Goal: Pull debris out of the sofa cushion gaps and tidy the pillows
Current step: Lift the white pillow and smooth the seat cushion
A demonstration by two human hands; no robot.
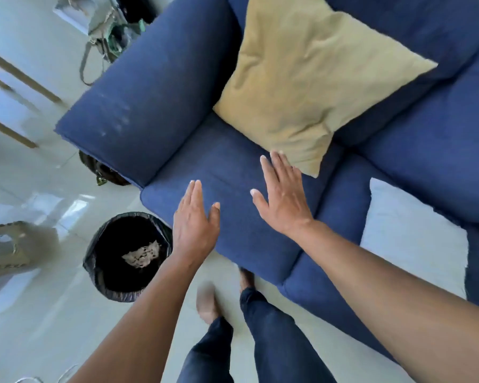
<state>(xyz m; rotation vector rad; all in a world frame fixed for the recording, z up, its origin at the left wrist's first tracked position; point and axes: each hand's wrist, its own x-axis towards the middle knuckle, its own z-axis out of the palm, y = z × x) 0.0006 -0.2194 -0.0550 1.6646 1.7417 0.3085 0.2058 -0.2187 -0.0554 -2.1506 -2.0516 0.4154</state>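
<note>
Bright, cool daylight; wide-angle view with soft, smeared detail

The glossy floor (39, 313) throws back pale blue-white glare in broad patches at the left, which suggests light entering from that side; the blue sofa (161, 95) is evenly lit, with only soft shadow in its cushion gaps and under the yellow pillow (310, 76); the white pillow (415, 230) is nearly blown out, its edge ragged; the lens bends straight lines toward the borders; the table legs (17, 78) at the left edge are streaked with motion blur; one foot (206, 302) is blurred; the bin (127, 255) interior is almost black; both hands look sharp by comparison.
</note>
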